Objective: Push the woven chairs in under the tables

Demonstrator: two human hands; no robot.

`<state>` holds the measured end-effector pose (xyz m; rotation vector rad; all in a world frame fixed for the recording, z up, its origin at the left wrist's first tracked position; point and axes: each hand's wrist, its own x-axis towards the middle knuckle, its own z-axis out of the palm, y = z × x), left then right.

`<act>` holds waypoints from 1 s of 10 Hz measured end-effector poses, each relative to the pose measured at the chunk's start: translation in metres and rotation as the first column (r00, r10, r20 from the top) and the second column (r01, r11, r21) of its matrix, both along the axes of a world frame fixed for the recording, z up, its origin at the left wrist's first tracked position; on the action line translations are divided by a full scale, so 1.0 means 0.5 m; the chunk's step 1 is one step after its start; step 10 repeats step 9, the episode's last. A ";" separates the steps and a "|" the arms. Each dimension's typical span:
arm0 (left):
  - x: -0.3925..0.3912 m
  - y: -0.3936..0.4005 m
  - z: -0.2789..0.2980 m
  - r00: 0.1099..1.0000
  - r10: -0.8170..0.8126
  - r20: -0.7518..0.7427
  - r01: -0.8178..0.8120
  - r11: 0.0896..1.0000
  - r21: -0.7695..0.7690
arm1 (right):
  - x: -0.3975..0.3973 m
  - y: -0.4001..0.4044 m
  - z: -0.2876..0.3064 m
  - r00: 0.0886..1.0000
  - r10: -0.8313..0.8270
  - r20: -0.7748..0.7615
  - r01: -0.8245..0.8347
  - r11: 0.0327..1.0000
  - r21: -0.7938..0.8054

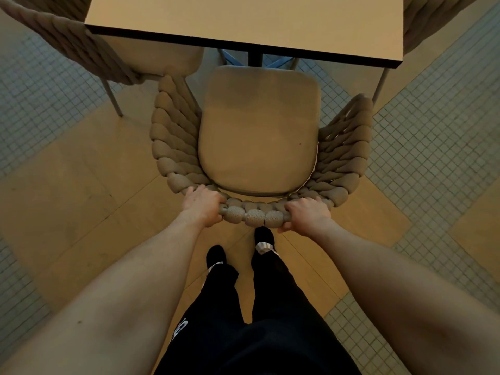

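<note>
Tiled floor (433, 147) — both hands, left hand (201, 205) and right hand (307, 213), clamp the woven chair (259, 131) backrest to drive it under the table (243, 20).

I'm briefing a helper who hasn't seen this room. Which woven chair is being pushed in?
Find the table at the top. The woven chair sits centred before its near edge, seat cushion fully exposed. Unlike the neighbouring chair at the left, the left hand and right hand grip its backrest.

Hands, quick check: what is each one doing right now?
Left hand: closed, gripping the woven chair's backrest rim.
Right hand: closed, gripping the same rim, further right.
</note>
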<state>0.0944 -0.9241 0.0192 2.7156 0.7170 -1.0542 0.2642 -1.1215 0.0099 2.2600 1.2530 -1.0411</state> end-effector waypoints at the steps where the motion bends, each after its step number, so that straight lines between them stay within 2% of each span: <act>1: -0.001 -0.002 0.002 1.000 0.005 0.008 -0.005 1.000 0.000 | -0.001 0.001 0.002 1.000 0.011 0.007 -0.011 1.000 0.000; 4: -0.003 -0.017 -0.001 1.000 -0.013 0.018 0.013 1.000 0.002 | 0.009 -0.014 0.006 1.000 0.022 0.005 -0.022 1.000 0.005; 7: 0.008 -0.030 0.015 0.995 0.058 -0.079 -0.066 0.992 -0.105 | 0.000 -0.023 0.019 0.999 0.044 0.019 -0.045 0.999 0.021; 10: -0.009 -0.051 0.019 0.998 0.062 -0.001 -0.062 0.997 -0.038 | -0.008 -0.024 0.022 0.999 0.039 0.014 -0.039 0.998 0.038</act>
